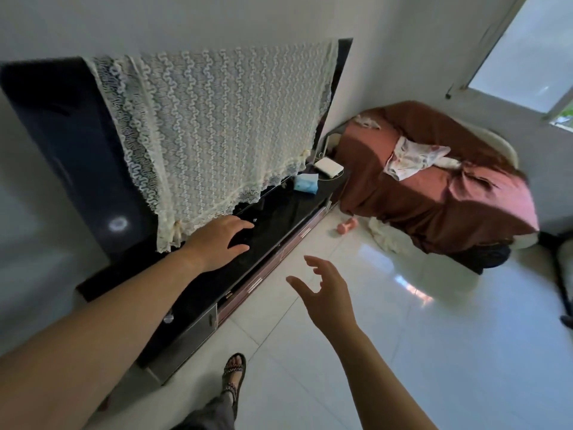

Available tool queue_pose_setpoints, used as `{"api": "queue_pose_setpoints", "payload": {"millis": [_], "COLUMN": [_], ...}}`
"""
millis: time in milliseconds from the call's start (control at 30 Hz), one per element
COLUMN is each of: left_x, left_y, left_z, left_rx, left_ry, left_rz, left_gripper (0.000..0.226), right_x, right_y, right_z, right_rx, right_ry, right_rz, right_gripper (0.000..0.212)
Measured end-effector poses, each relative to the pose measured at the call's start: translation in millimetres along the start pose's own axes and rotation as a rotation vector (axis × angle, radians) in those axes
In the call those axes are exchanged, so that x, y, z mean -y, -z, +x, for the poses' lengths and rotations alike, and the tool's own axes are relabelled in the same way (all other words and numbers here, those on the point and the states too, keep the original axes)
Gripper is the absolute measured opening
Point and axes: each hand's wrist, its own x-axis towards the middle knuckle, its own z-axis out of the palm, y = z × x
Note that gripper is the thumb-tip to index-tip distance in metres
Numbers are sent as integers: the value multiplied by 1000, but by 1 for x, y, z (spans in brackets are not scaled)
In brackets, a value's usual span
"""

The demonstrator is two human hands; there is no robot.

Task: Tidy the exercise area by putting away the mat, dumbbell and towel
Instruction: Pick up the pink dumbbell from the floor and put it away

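1. Lying on the white tiled floor, the pink dumbbell is just beside the front corner of the sofa, which has a brown-red cover.
2. A pale towel lies crumpled on the floor, near the dumbbell and touching the foot of the sofa.
3. The mat cannot be seen in this view.
4. The left hand is empty, palm down, with fingers loosely spread over the glossy black top of the TV stand; I cannot tell if it touches the surface.
5. The right hand is in the air above the floor, fingers apart and slightly curled, holding nothing.
6. Both hands are well apart from the dumbbell and the towel.
7. A television stands on the stand, partly covered by a cream lace cloth.
8. A blue tissue pack and a white box sit at the far end of the stand.
9. One foot in a sandal is on the floor near the stand.
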Motion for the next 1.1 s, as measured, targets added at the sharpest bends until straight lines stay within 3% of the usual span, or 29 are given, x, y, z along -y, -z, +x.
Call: {"api": "queue_pose_setpoints", "payload": {"millis": [333,667,833,1100], "left_x": [-4,-66,-80,-116], "left_y": [-12,-67,-86,-97], "left_z": [177,308,354,464], "left_rx": [63,116,252,332], "left_ry": [-176,-76,-159,-236], "left_rz": [49,-404,-288,-108], "left_gripper": [48,43,42,44], "right_x": [-41,-94,-134,-216], "right_y": [20,55,75,133], "right_z": [153,253,282,356], "right_rx": [-50,-112,-148,-56], "right_ry": [-91,-259,-361,-445], "right_rz": [-11,-23,29,25], "right_gripper": [54,52,50,60]}}
